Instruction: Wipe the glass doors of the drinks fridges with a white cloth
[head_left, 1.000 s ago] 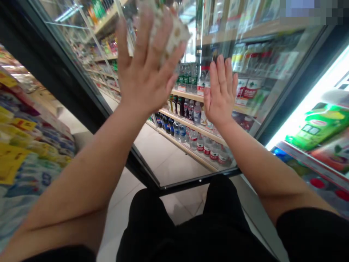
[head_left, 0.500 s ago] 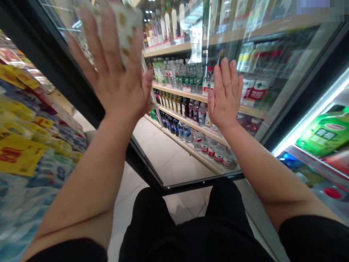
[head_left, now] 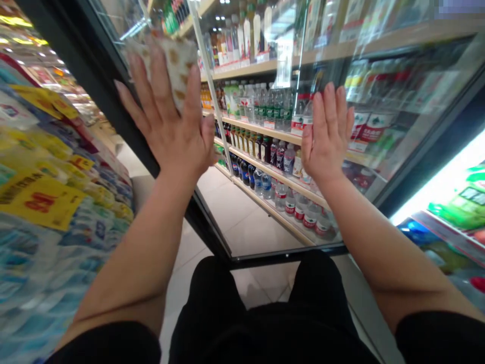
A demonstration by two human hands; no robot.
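My left hand [head_left: 172,129], fingers spread, presses a white cloth with brown spots [head_left: 180,63] against the upper left of a glass door [head_left: 246,235]. The cloth shows above and between the fingers; the rest lies hidden under the palm. On the right side of the same pane, my right hand [head_left: 326,139] is laid flat with its fingers stretched out, and nothing is in it. The door stands open, its black frame [head_left: 206,222] running down past my left wrist.
Through the glass, shelves [head_left: 278,134] hold rows of bottled drinks. To the left is a stack of wrapped goods with a yellow price sign [head_left: 41,197]. A lit cooler shelf [head_left: 447,235] with green packs is on the right. My knees [head_left: 214,288] are close to the door's bottom edge.
My left hand and the cloth have moved down and slightly right on the glass. The right hand remains flat on the pane; the whole view has shifted a little.
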